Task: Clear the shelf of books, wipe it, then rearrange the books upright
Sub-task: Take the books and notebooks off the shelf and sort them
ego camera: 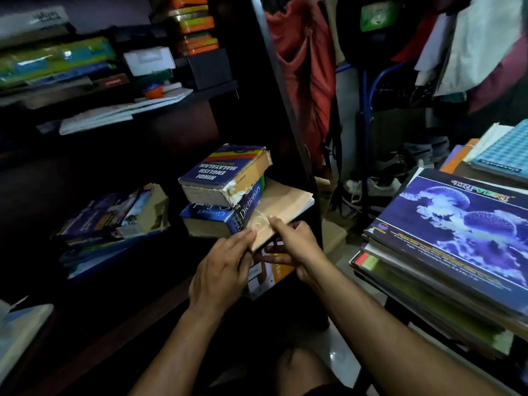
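A: We've got both hands on the tan book (281, 208) at the bottom of the little stack on the lower shelf (160, 284). Our left hand (220, 270) grasps its near edge, fingers laid on the cover and the thumb seemingly tucked beneath; our right hand (294, 248) pinches the near corner, thumb on top, fingers under.

B: And two dictionaries ride on it: the blue Oxford dictionary (221, 217), then the Hindi-English-Malayalam dictionary (225, 174) with its torn spine.

A: So we'd judge the whole stack comes out together. We should keep the tan book level and draw it straight toward us, since the top dictionary sits skewed and could slide off if we tilt.

B: Better to get our fingers deeper under the base first. The tan book looks thin and may sag under that weight.

A: Where do we set it down?

B: The pile of large books (445, 252) on our right looks likeliest, topped by the purple jellyfish cover. It already slopes, so we'd place ours flat and square.

A: More remains on this shelf: a heap of paperbacks (114, 221) lying flat well to the left, in shadow.

B: The shelf is dark wood and the room is dim. The upper shelf (200, 92) holds flat books, papers and a black box. Clothes (303, 70) hang beyond the shelf's side panel, with shoes (371, 187) on the floor below them.
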### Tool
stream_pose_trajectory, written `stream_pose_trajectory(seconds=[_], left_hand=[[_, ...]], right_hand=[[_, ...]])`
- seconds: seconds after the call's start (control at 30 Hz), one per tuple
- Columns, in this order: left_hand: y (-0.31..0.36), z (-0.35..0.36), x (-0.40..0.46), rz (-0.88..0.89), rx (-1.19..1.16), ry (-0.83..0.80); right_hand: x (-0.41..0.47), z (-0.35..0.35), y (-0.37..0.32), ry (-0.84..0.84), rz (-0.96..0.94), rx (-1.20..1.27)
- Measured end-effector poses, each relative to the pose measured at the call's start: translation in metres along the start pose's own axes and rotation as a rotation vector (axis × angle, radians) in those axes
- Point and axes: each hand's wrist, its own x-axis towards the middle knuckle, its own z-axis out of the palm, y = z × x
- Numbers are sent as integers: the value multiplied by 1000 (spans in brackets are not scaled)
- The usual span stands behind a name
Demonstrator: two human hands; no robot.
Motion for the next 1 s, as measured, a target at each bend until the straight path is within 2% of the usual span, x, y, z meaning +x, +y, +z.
stream_pose_trajectory(seconds=[0.07,0.13,0.23,0.4,0.6,0.73,0.87,1.0], left_hand=[[4,-2,7,-100,4,-132],[6,-1,13,-155,109,-247],[4,1,18,-209,130,-275],[2,3,16,-162,94,-155],[3,10,4,106,348,54],[-1,12,-4,262,396,158],[0,6,-9,337,268,163],[3,-6,-10,239,0,-13]], right_hand=[[0,-7,0,24,-16,-80],[0,-13,3,14,-27,-101],[-2,-14,0,-26,-12,-46],[-6,-3,-3,-18,-10,39],[-8,-2,-7,-21,43,88],[-10,2,-7,55,51,152],[-17,9,-5,109,32,128],[-20,5,-14,159,-98,-110]])
